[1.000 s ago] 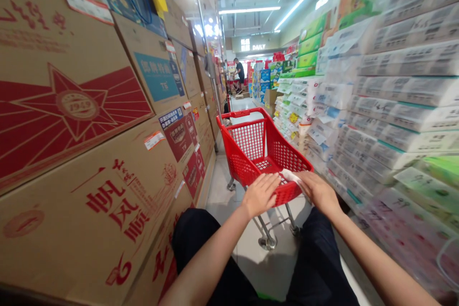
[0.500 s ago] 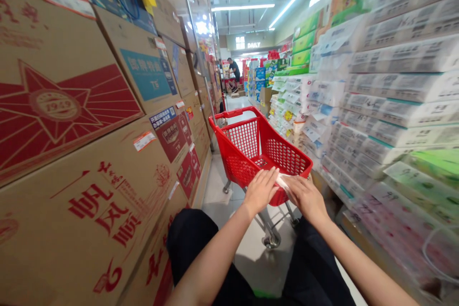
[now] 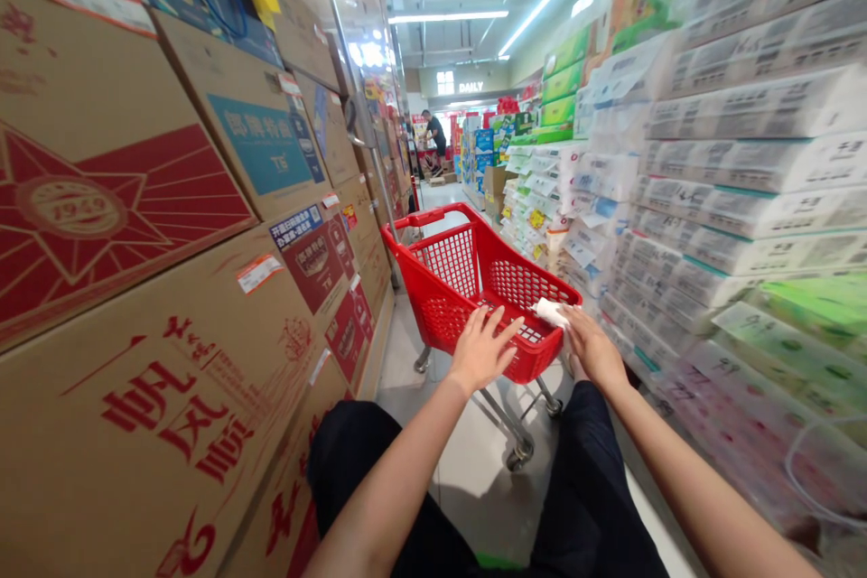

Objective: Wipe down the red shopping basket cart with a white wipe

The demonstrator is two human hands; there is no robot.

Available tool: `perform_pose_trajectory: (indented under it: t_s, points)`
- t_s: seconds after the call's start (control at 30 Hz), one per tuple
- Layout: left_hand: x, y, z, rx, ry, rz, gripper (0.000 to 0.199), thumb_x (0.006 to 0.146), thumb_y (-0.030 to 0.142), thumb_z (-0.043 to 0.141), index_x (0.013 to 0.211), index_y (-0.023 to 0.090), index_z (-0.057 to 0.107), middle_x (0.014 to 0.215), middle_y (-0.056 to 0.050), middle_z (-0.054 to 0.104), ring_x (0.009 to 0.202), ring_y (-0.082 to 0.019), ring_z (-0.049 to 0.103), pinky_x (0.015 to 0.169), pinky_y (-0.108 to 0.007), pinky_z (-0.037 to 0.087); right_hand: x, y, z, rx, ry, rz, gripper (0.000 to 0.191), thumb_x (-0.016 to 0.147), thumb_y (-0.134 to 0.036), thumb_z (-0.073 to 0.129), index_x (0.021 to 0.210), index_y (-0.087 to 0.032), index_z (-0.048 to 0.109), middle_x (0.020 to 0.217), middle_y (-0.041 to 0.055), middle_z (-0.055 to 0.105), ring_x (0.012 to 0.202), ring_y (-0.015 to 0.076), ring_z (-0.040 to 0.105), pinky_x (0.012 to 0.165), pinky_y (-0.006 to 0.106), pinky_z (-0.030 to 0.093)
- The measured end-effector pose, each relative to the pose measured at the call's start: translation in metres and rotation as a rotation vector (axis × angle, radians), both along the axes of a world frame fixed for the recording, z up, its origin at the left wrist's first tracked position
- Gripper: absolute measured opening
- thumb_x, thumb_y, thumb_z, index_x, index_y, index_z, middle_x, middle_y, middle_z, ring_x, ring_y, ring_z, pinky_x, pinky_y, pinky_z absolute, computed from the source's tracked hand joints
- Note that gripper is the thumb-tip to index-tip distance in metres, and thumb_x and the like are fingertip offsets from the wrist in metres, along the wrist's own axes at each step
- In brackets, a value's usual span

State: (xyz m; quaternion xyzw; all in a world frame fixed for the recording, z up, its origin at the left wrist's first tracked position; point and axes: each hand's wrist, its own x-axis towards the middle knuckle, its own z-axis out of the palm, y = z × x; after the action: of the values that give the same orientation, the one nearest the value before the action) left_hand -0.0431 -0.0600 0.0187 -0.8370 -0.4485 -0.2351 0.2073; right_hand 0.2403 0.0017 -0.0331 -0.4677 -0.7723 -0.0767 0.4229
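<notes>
A red shopping cart point(image 3: 433, 316) with a perforated basket stands in front of me, its near rim within reach of both hands. My left hand point(image 3: 484, 348) is open, fingers spread, over the near side of the basket; whether it touches the rim I cannot tell. At the near right corner, my right hand point(image 3: 594, 348) is closed on a white cloth or tissue point(image 3: 552, 312), which lies over the cart's rim. Part of the cloth is hidden behind the fingers.
Stacked cardboard cartons point(image 3: 203, 361) wall the left side. Piled tissue packs point(image 3: 731, 190) line the right. Farther down the aisle, a person in dark clothes point(image 3: 434, 134) bends over something. The cart's wheel point(image 3: 520, 454) rests on pale floor tiles between my knees.
My hands have moved apart: the left has come off the white cloth and spread its fingers, while the right has carried the cloth rightward along the rim. The view has shifted slightly.
</notes>
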Motion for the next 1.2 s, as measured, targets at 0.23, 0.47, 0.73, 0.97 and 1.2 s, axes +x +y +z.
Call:
perform_pose_trajectory:
  t_s: [0.23,0.47,0.73,0.97,1.2]
  points:
    - [0.014,-0.008,-0.001,0.004,0.008,0.075,0.076,0.099,0.046,0.058,0.164,0.030,0.023,0.171,-0.009,0.023,0.151,-0.038,0.034,0.124,-0.054,0.029,-0.018,-0.016,0.009,0.014,-0.021,-0.053,0.044,0.105,-0.035,0.041,0.139,-0.021,0.064,0.136,0.0093,0.068,0.132,0.0274,0.058,0.113,0.050,0.048]
    - [0.029,-0.013,-0.005,0.008,-0.013,0.118,0.088,0.091,0.033,0.066,0.165,0.027,0.019,0.171,-0.012,0.021,0.148,-0.039,0.039,0.123,-0.056,0.030,-0.050,-0.071,0.013,0.046,-0.149,-0.039,0.045,0.103,-0.032,0.046,0.146,-0.025,0.058,0.135,0.0059,0.069,0.125,0.0260,0.063,0.106,0.044,0.052]
    - [-0.003,-0.003,0.002,-0.029,0.101,0.024,0.084,0.089,0.024,0.063,0.164,0.021,0.023,0.172,-0.011,0.021,0.156,-0.029,0.027,0.128,-0.048,0.022,-0.018,-0.053,0.019,-0.006,-0.134,0.020,0.045,0.105,-0.033,0.042,0.148,-0.031,0.055,0.141,0.0005,0.065,0.135,0.0245,0.058,0.114,0.047,0.048]
    - [0.021,-0.002,-0.007,-0.031,-0.007,0.101,0.091,0.084,0.028,0.071,0.163,0.025,0.026,0.171,-0.014,0.021,0.154,-0.044,0.026,0.123,-0.063,0.026,-0.042,-0.044,0.019,0.021,-0.118,-0.104,0.043,0.105,-0.031,0.042,0.143,-0.024,0.061,0.132,0.0079,0.070,0.125,0.0271,0.065,0.111,0.048,0.051]
    - [0.025,-0.003,-0.006,-0.061,0.014,0.086,0.090,0.087,0.032,0.064,0.163,0.012,0.021,0.171,-0.016,0.021,0.154,-0.039,0.027,0.128,-0.054,0.020,-0.057,-0.040,0.015,0.057,-0.186,-0.071,0.048,0.104,-0.027,0.040,0.150,-0.023,0.053,0.142,0.0074,0.064,0.130,0.0252,0.062,0.115,0.048,0.046]
